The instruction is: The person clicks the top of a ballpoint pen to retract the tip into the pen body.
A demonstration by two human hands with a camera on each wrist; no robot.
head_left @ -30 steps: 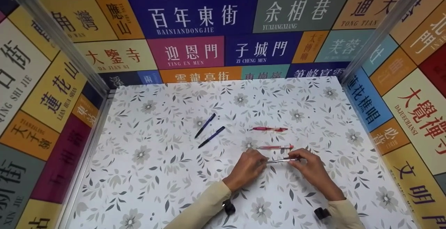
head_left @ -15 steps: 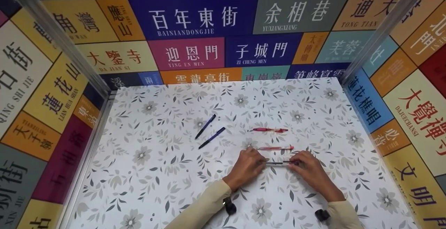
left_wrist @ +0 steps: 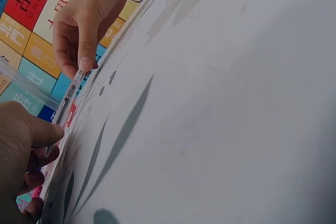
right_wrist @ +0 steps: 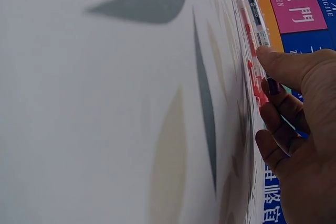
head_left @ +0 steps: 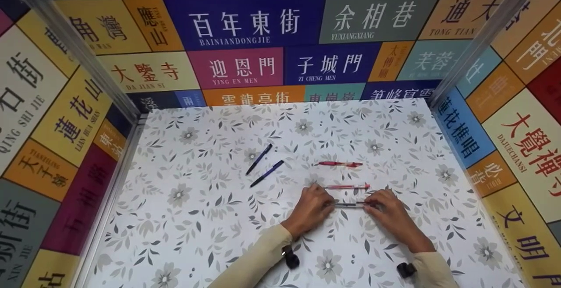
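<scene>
A clear-barrelled pen with a dark refill (head_left: 347, 205) lies crosswise between my two hands, just above or on the flowered cloth. My left hand (head_left: 310, 208) pinches its left end between thumb and fingers. At the other end my right hand (head_left: 389, 211) pinches it too. In the left wrist view the see-through barrel (left_wrist: 66, 99) runs from one thumb to the other. A dark purple tip (right_wrist: 274, 86) pokes out below the right thumb in the right wrist view. Right behind the hands lies a clear pen with red ink (head_left: 346, 186).
Farther back rests a red pen (head_left: 339, 164). Two dark blue pens, one (head_left: 259, 159) behind the other (head_left: 267, 173), lie slanted to the left. The flowered tabletop (head_left: 210, 235) is bordered by printed panels (head_left: 245, 18) at the back and sides.
Both hands stay around the pen at nearly the same spot. The pen, slightly tilted a second ago, now lies level, and the right hand's fingers have shifted a little along it.
</scene>
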